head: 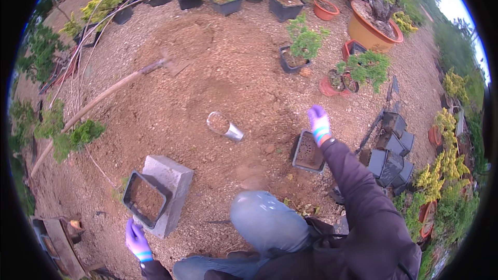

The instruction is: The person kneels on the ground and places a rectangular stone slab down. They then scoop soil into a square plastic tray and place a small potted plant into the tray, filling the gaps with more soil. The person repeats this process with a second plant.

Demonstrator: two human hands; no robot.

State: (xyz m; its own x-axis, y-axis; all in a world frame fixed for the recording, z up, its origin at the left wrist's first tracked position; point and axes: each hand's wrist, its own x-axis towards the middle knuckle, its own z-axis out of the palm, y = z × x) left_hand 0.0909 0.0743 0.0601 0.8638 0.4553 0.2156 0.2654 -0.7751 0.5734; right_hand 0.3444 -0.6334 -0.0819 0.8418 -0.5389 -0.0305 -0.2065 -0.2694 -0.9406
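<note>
My left hand [137, 242], in a purple glove with a blue-striped cuff, is low at the left with its fingers apart. It is beside the lower corner of a square black plastic pot [131, 177] of brown soil, tilted in view on a grey concrete block [179, 179]; whether they touch is unclear. My right hand [320, 123], in a matching glove, reaches out over the upper right edge of another square black pot [296, 151] with a perforated base and a little soil. Its fingers look drawn together and their inner side is hidden. Between the hands, a metal soil scoop [233, 132] lies on the loose soil.
A long-handled shovel [113, 90] lies at the left, blade on the soil heap [233, 70]. Empty black pots [393, 159] are piled at the right. Ahead stand potted junipers [305, 42] and a large orange-rimmed planter [369, 31]. My bent knee [264, 217] is in front.
</note>
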